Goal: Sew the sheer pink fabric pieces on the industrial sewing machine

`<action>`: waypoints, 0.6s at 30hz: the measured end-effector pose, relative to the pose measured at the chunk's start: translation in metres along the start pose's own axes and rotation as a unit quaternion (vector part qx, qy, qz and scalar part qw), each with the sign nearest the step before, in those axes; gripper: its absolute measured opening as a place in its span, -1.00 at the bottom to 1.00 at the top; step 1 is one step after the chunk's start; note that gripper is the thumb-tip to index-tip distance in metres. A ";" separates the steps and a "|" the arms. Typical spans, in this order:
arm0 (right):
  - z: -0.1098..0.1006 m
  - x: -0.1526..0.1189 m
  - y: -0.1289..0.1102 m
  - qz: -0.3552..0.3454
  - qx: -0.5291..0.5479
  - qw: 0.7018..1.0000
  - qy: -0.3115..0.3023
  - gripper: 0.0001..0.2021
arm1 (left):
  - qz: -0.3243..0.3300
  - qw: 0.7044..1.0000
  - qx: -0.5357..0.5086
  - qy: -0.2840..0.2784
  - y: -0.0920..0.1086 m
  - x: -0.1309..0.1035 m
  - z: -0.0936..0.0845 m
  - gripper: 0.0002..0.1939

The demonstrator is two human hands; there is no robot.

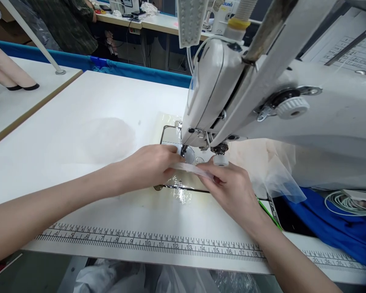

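Observation:
Between my two hands stretches a narrow white fabric strip (pixel 190 167), just in front of the needle area of a white sewing machine (pixel 213 81). My left hand (pixel 154 165) pinches the strip's left end beside the presser foot (pixel 184 149). Its fingertips are partly hidden behind the hand. At the right end, my right hand (pixel 230 179) grips the strip between thumb and fingers, close under the machine's round white knob (pixel 221 160). The metal needle plate (pixel 171 136) lies beneath, with clear film over the table around it.
Sheer pale fabric (pixel 277 171) lies right of my right hand. A blue cloth (pixel 332 232), coiled cable (pixel 350 203) and a dark phone-like device (pixel 288 215) rest farther right. A printed ruler (pixel 158 242) runs along the table's front edge. Another person (pixel 64 24) is at the back left.

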State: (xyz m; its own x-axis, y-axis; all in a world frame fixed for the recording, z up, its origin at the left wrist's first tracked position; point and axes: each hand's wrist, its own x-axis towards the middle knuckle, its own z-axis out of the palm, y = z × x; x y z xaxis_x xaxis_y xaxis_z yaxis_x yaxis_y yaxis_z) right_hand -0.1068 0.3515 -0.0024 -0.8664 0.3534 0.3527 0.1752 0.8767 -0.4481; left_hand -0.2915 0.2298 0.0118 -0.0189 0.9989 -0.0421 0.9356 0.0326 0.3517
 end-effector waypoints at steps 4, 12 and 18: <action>0.005 0.001 0.002 -0.032 -0.014 0.995 0.089 -0.68 | -0.008 0.997 -0.080 -0.013 -0.006 0.010 -0.006 -0.75; 0.004 -0.002 0.001 -0.017 0.002 1.000 -0.012 -0.81 | 0.055 0.979 -0.192 -0.028 -0.014 0.000 -0.003 -0.61; 0.006 -0.007 -0.005 -0.139 -0.089 0.985 -0.043 -0.84 | 0.215 0.948 0.127 0.197 -0.006 -0.022 0.033 -0.74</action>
State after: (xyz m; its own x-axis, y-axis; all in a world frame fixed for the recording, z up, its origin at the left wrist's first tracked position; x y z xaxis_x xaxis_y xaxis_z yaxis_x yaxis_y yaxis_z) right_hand -0.1047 0.3425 -0.0071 -0.9276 0.0698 0.3670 -0.0012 0.9818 -0.1897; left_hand -0.2847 0.2062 -0.0199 0.3001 0.8546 0.4238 0.9405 -0.3394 0.0183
